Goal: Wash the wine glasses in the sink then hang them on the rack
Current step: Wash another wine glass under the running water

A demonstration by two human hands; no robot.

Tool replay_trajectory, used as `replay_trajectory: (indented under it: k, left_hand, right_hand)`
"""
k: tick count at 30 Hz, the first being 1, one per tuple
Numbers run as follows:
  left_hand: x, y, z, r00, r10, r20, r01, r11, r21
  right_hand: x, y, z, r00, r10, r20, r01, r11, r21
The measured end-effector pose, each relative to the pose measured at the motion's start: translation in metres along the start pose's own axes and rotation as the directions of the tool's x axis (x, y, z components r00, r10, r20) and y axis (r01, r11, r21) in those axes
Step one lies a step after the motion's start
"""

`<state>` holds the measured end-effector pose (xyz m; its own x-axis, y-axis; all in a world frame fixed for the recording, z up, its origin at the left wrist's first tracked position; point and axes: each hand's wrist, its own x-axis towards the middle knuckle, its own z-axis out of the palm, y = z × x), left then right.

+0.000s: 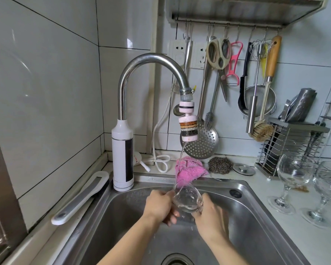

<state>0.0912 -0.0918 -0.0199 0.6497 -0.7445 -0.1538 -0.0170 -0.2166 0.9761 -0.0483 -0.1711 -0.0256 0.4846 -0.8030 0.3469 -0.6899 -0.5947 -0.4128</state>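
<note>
A clear wine glass (187,198) is held over the steel sink (243,190) under a thin stream of water from the tap's filter head (188,129). My left hand (160,205) grips the bowl from the left, fingers curled beneath it. My right hand (211,217) grips it from the right; the stem is hidden behind that hand. Two more wine glasses stand upright on the counter at the right, one (292,173) nearer the sink and one (327,184) beside it.
A pink cloth (189,169) and a steel scourer (220,165) lie behind the sink. Utensils hang from a hook rail (227,22) on the wall. A wire cutlery holder (287,146) stands at the back right. The drain (177,261) is at the bottom.
</note>
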Motion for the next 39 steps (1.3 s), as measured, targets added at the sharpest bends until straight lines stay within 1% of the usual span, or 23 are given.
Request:
replay_trajectory:
  k: [2,4,8,11,14,17,19,21,24,26,29,32,35,39]
  left_hand:
    - [0.001,-0.002,0.000,1.000,-0.004,-0.028,0.006,0.998,0.055]
    - [0.001,-0.003,-0.002,1.000,-0.010,-0.023,0.011,0.999,0.051]
    - [0.000,0.000,-0.001,0.996,-0.031,0.082,0.033,0.999,-0.030]
    - [-0.001,0.002,0.000,0.990,-0.058,0.128,0.067,0.995,-0.070]
    - [0.001,-0.002,-0.001,0.993,-0.070,0.094,0.075,0.996,-0.047]
    - [0.004,-0.005,0.000,0.999,-0.027,0.034,0.029,0.997,-0.072]
    - [0.005,-0.005,0.002,1.000,-0.005,0.026,0.007,0.997,-0.078]
    - [0.006,-0.004,0.002,1.000,-0.013,0.018,0.014,0.997,-0.079]
    - [0.004,-0.003,0.001,0.998,-0.047,0.046,0.052,0.992,-0.117]
    - [0.003,-0.003,0.000,0.996,-0.051,0.067,0.058,0.992,-0.109]
    - [0.005,-0.006,0.001,0.999,-0.010,0.053,0.014,0.997,-0.075]
    - [0.004,-0.006,0.005,0.997,0.030,0.069,-0.026,0.998,-0.057]
    - [0.003,-0.003,0.006,0.998,0.012,0.068,-0.007,0.998,-0.067]
    - [-0.002,-0.001,0.002,0.998,-0.001,0.069,0.005,0.999,-0.047]
  right_hand:
    - [0.001,0.001,-0.002,1.000,-0.009,-0.004,0.009,0.999,-0.030]
    - [0.001,0.001,-0.001,1.000,-0.022,0.010,0.023,0.997,-0.073]
    - [0.000,0.004,0.003,0.999,-0.003,0.050,0.008,0.995,-0.101]
    - [0.001,0.005,0.004,0.998,0.037,0.053,-0.034,0.998,-0.054]
    - [0.002,0.005,0.006,0.998,0.034,0.044,-0.032,0.998,-0.053]
    - [0.003,0.003,0.007,0.999,-0.011,0.040,0.013,0.998,-0.056]
    - [0.004,0.001,0.008,0.999,-0.035,0.032,0.037,0.998,-0.059]
    - [0.004,0.001,0.009,0.999,-0.034,0.026,0.036,0.997,-0.063]
    - [0.003,0.001,0.010,0.999,-0.012,0.047,0.013,1.000,-0.025]
    - [0.004,0.002,0.010,0.998,0.000,0.057,0.001,1.000,-0.016]
    - [0.004,0.002,0.008,0.996,0.041,0.074,-0.041,0.999,-0.003]
    - [0.003,0.003,0.006,0.990,0.101,0.099,-0.104,0.994,0.033]
    - [0.002,0.003,0.006,0.985,0.134,0.107,-0.143,0.987,0.077]
    - [0.001,0.001,0.007,0.984,0.126,0.126,-0.140,0.984,0.112]
